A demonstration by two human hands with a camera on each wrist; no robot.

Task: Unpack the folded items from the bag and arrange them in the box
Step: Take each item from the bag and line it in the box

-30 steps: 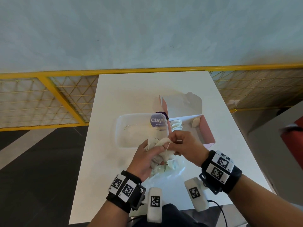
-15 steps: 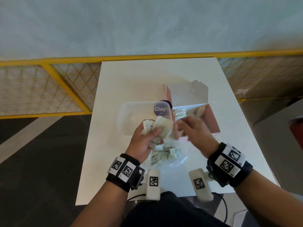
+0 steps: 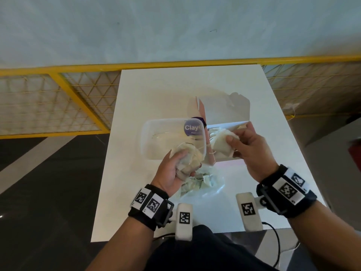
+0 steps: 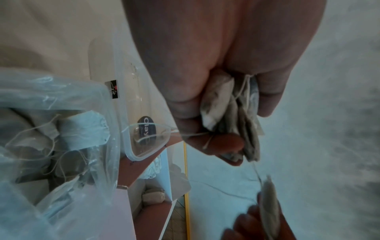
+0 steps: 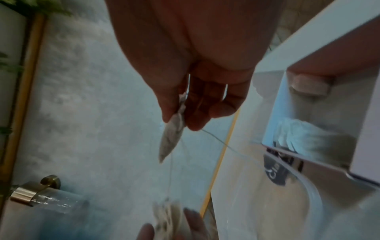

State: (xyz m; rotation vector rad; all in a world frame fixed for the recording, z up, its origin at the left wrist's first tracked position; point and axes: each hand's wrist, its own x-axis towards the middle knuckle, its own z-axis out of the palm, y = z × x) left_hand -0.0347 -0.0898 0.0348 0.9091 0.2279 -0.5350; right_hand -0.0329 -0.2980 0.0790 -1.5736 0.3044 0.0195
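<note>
My left grip clutches a bunch of tea bags above the plastic bag near the table's front edge. My right grip pinches one tea bag over the open pink box, mid-table.

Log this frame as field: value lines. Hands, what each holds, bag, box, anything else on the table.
left hand: grips a bunch of tea bags, above the plastic bag
right hand: pinches a single tea bag, over the box
strings: thin threads run between the two hands' bags
plastic bag: clear, on the table near the person, tea bags remain inside
box: pink card, lid open, some tea bags already inside
clear tub: left of the box, purple label
table: white
</note>
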